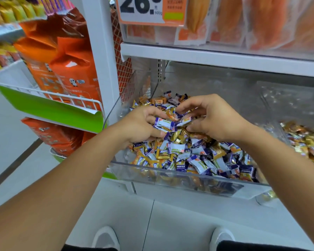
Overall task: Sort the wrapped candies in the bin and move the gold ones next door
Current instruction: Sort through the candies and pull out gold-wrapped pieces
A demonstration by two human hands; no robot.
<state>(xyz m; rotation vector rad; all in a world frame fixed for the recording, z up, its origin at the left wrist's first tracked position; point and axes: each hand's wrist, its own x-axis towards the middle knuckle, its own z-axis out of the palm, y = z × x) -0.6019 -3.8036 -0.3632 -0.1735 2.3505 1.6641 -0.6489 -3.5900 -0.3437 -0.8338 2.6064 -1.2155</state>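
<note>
Left of the clear bin [179, 175], orange bags [69, 57] fill a wire rack. Your left hand [140, 124] and right hand [213, 117] are both down in the bin's purple and gold candies [181, 151], close together, fingers curled around wrapped pieces in the pile. To the right, the neighbouring bin [275, 127] holds gold candies [304, 140].

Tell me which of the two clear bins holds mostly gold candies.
The right bin, beside the one under the hands. Its candies are nearly all gold; the left bin is mixed purple, white and gold.
</note>
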